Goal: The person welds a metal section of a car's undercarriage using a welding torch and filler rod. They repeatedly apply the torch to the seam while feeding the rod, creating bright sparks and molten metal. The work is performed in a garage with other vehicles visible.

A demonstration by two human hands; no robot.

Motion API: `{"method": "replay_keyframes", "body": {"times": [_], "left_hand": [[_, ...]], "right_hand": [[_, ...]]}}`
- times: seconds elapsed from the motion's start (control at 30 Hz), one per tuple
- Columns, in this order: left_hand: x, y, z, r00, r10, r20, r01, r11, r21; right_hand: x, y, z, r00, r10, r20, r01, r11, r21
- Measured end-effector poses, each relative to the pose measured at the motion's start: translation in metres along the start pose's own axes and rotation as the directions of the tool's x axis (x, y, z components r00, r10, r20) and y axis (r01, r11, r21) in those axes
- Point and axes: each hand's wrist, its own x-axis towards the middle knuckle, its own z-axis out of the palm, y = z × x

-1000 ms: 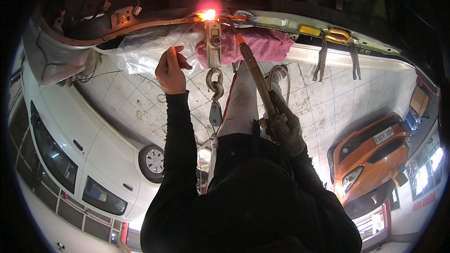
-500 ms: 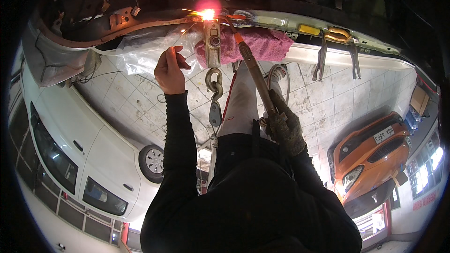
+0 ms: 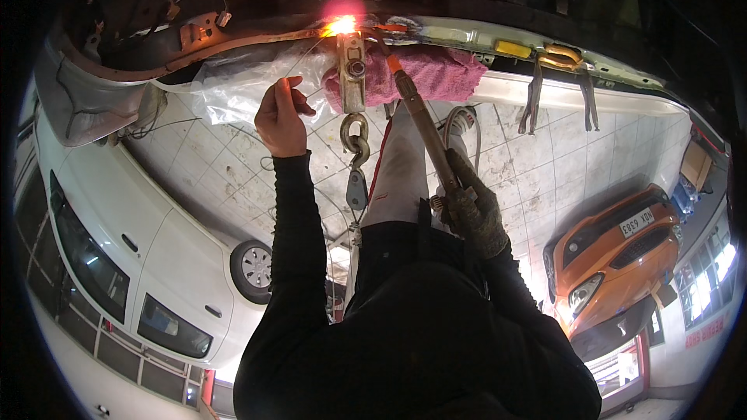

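Orange glow (image 3: 340,27) at edge of curved metal sill (image 3: 459,34) throws fewer sparks now; our gloved right hand (image 3: 475,214) grips long brass-coloured torch (image 3: 422,126); our bare left hand (image 3: 282,126), fingers curled, grasp unclear.

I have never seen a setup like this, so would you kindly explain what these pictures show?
There is no robot here: a person works with their own two hands. A wide fisheye camera on their head looks down, which is why straight edges bend. The gloved right hand holds a long torch, its tip toward a bright glow on a metal edge. The bare left hand is raised nearby; a thin line shows near its fingers, but I cannot tell whether it grips it. A metal clamp hangs below the glow, with a hook under it. A pink cloth and clear plastic lie along the edge. Behind are a white car and an orange car.
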Motion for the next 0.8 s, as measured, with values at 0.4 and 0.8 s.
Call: {"method": "replay_keyframes", "body": {"times": [0.4,0.8], "left_hand": [[0.0002,0.0006,0.0002,1.0,0.004,0.008,-0.004,1.0,0.011],[-0.0001,0.0018,0.0017,1.0,0.004,0.007,-0.004,1.0,0.018]], "right_hand": [[-0.0015,-0.0022,0.0015,0.998,0.057,0.016,-0.059,0.994,0.097],[0.0011,-0.0012,0.0019,0.999,0.039,-0.003,-0.039,0.999,0.036]]}}
